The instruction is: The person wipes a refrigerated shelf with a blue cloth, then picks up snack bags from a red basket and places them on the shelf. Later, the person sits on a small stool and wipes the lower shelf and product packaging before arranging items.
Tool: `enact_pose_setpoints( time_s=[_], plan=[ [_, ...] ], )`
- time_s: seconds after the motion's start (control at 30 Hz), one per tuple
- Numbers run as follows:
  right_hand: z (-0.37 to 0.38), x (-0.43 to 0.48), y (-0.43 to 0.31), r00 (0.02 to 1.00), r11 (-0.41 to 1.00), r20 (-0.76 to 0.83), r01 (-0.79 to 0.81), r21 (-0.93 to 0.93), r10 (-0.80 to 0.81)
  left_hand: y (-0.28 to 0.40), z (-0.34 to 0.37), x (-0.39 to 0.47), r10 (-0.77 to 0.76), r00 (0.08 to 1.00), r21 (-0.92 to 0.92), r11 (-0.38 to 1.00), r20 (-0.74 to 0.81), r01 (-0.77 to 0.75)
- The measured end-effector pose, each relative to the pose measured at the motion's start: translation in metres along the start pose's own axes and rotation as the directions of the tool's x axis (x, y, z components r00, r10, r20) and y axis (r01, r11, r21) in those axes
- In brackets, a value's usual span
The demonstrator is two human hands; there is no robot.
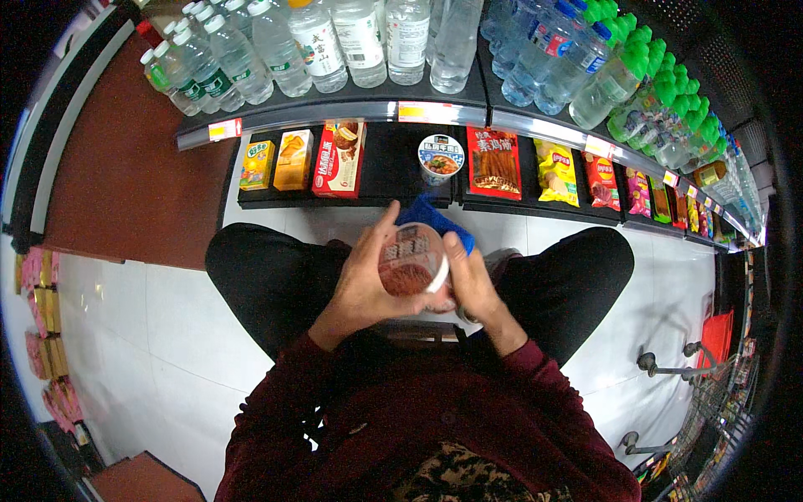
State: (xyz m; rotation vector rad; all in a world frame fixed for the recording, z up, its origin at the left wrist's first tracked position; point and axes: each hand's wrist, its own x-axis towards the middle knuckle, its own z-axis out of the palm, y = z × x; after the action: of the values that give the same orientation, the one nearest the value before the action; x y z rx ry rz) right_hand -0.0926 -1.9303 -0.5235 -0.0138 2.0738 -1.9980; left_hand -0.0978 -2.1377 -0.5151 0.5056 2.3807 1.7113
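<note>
Between my hands, over my crossed or spread knees, is a round instant-food cup (pixel 413 260) with a printed lid and a white rim, tilted and slightly blurred. My left hand (pixel 370 276) grips it from the left side. My right hand (pixel 470 276) holds a blue cloth (pixel 439 224) against the cup's right side, its thumb near the rim. Beyond them, a similar white and blue noodle cup (pixel 440 159) stands on the black lower shelf (pixel 389 157), between a red and white pie box (pixel 339 159) and a red snack packet (pixel 494 163).
Water bottles (pixel 320 50) crowd the upper shelf, whose price rail (pixel 351 113) overhangs the lower one. Chip bags (pixel 557 172) stand further right. A brown panel (pixel 125 163) is at the left. A wire shopping cart (pixel 709 401) stands at the lower right.
</note>
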Motion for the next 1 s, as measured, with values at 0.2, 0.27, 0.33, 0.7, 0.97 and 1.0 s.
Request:
enact_pose_setpoints(
  time_s=[0.2, 0.27, 0.33, 0.7, 0.97, 1.0],
  plan=[
    [-0.014, 0.012, 0.016, 0.895, 0.800, 0.225, -0.446, 0.401, 0.386, 0.040, -0.020, -0.002, 0.054, 0.984, -0.115, 0.993, 0.170, -0.035],
    [-0.011, 0.010, 0.033, 0.854, 0.579, 0.358, -0.519, 0.628, 0.378, 0.045, -0.030, -0.004, 0.052, 0.982, -0.160, 0.987, 0.183, -0.022],
    [-0.002, 0.004, 0.036, 0.850, 0.463, 0.410, -0.524, 0.715, 0.331, 0.046, -0.042, -0.005, 0.029, 0.981, -0.122, 0.993, 0.192, -0.005],
    [0.018, 0.018, 0.043, 0.753, 0.365, 0.452, -0.638, 0.678, 0.478, 0.040, -0.091, 0.001, 0.240, 0.965, 0.465, 0.870, -0.105, -0.165],
    [0.023, 0.088, 0.097, 0.847, 0.806, -0.274, -0.263, 0.530, 0.456, 0.021, -0.135, 0.021, 0.229, 0.934, 0.532, 0.845, -0.274, -0.051],
    [0.028, 0.110, 0.106, 0.879, 0.887, -0.323, -0.201, 0.417, 0.351, 0.017, -0.138, 0.021, 0.223, 0.930, 0.525, 0.850, -0.292, -0.039]
  ],
)
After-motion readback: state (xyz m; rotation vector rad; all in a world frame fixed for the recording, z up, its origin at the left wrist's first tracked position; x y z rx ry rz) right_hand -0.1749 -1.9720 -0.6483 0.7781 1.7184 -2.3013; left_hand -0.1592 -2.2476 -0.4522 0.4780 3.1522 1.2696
